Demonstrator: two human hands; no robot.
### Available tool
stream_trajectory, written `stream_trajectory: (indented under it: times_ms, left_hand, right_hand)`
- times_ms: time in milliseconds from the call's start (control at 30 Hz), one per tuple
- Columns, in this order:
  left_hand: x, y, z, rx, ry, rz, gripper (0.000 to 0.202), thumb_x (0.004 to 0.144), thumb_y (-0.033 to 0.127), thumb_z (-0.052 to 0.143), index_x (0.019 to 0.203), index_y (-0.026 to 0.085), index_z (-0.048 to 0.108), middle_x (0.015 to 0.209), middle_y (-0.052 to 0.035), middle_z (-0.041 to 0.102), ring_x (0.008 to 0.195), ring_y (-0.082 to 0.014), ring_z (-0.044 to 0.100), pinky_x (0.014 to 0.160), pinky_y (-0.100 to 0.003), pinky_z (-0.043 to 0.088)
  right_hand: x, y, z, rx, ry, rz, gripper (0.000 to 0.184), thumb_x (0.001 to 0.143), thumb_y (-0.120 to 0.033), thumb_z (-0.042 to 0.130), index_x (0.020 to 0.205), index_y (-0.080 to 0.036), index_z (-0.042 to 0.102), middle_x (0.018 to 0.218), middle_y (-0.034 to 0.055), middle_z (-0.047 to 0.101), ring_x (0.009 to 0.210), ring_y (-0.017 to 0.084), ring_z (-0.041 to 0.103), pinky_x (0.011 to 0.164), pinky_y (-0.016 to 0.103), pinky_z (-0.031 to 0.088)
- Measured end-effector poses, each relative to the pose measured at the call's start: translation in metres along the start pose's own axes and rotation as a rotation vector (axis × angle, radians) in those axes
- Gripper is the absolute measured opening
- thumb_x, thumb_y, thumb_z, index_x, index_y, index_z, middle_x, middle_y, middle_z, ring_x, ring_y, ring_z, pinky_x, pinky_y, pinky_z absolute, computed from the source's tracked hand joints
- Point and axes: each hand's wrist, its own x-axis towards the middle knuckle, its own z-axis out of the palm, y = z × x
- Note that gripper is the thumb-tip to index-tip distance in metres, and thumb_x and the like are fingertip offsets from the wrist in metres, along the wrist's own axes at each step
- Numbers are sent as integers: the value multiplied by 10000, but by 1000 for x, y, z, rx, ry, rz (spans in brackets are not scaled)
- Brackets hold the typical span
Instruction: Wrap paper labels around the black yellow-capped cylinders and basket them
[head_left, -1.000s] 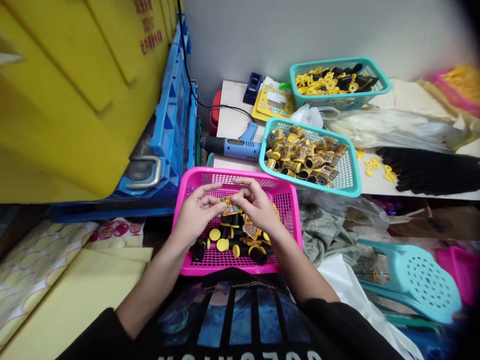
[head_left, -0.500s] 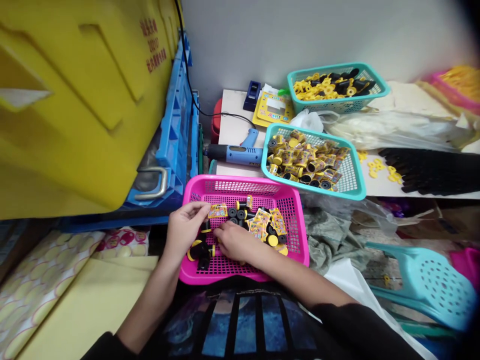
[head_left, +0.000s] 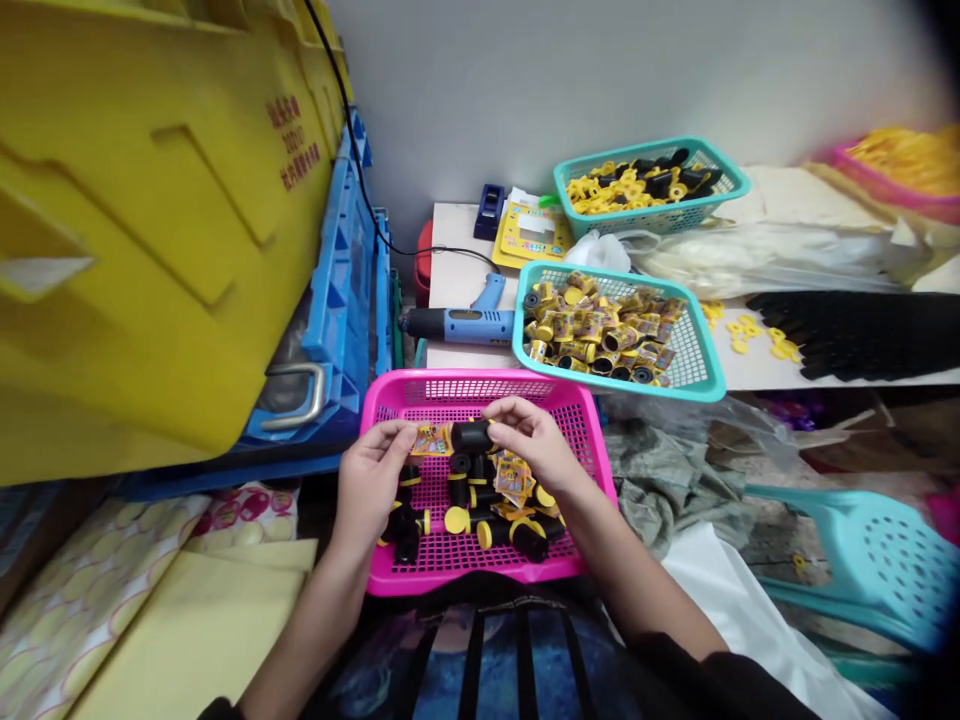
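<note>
Over the pink basket [head_left: 487, 578], my left hand [head_left: 373, 470] pinches a printed yellow label sleeve [head_left: 433, 440] by its left end. My right hand [head_left: 529, 440] grips a small black cylinder [head_left: 471, 436] between thumb and fingers. The cylinder's left end meets the sleeve's right end; whether it has entered the sleeve I cannot tell. Below both hands, several black cylinders with yellow caps [head_left: 457, 519] lie in the basket. Loose printed labels [head_left: 514, 478] rest among them, near my right wrist.
A teal basket [head_left: 712, 385] of labelled cylinders stands on the table, beside a blue heat gun [head_left: 476, 326]. Behind it, another teal basket [head_left: 645, 222] holds yellow and black parts. A large yellow bin [head_left: 150, 250] rises at left; a teal stool [head_left: 892, 560] stands at right.
My right hand has risen from the basket's contents with a black cylinder and brought it to the sleeve. My left hand still holds the sleeve. The view has shifted slightly.
</note>
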Motion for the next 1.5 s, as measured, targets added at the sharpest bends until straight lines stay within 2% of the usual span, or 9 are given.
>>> stream_trajectory:
  times_ms: [267,400,567,700,800,967,1233,1367,1500]
  left_hand:
    - [-5,6,5,70,-64,77,204,761,370,708,817,174,698,847,-50,759,768,-172,697,699,-260,551]
    - [-5,11,9,105,-130,144,163,760,323,705,836,180,683,866,-51,753,825,-185,705,771,-291,560]
    - [-9,20,8,195,-265,79,302,682,304,774,949,189,694,988,-75,740,887,-221,705,762,-318,577]
    - [-13,28,7,165,-339,17,299,639,299,797,904,184,719,926,-76,757,852,-234,714,783,-347,578]
    - [-15,30,10,81,-369,-16,280,638,263,798,898,188,724,914,-66,762,860,-221,713,808,-340,570]
    - [-18,28,19,-14,-385,-37,273,612,213,808,873,187,733,930,-58,759,872,-203,701,806,-320,565]
    - [-22,21,23,-6,-413,-103,291,604,254,826,864,181,717,925,-64,747,838,-205,682,795,-326,542]
    - [-24,13,21,-89,-480,-98,275,779,353,709,1015,230,640,909,-30,690,760,-155,635,735,-286,516]
    - [-28,8,22,-134,-492,-93,277,846,381,633,1093,283,552,1056,-25,620,918,-167,618,809,-284,499]
  right_hand:
    - [-2,7,2,-5,-21,10,372,676,-319,777,909,-230,502,805,-26,602,705,106,583,676,261,481]
    - [-6,7,8,-113,44,-107,346,709,-303,745,924,-233,483,816,-19,590,714,117,569,687,282,477]
    - [-10,12,19,-134,70,-207,394,695,-308,764,973,-245,493,926,16,610,841,154,603,838,357,497]
    - [-10,20,22,26,-37,-112,469,623,-420,823,950,-243,538,932,19,622,870,170,619,862,367,500]
    - [-9,25,21,176,-107,-40,478,676,-519,765,1014,-239,574,1005,40,623,911,170,609,835,334,498]
    - [-10,23,23,405,-318,163,518,652,-531,780,1020,-217,594,1014,43,632,837,149,613,725,270,486]
    - [-8,28,24,438,-310,197,466,625,-442,830,916,-211,550,784,-33,558,661,88,535,618,204,441]
    - [-9,28,17,335,-312,34,512,777,-658,578,1051,-229,535,876,14,577,692,132,552,633,278,480]
    - [-17,12,12,-288,-177,-333,498,769,-530,677,1171,-262,554,1074,63,590,933,202,568,810,374,483]
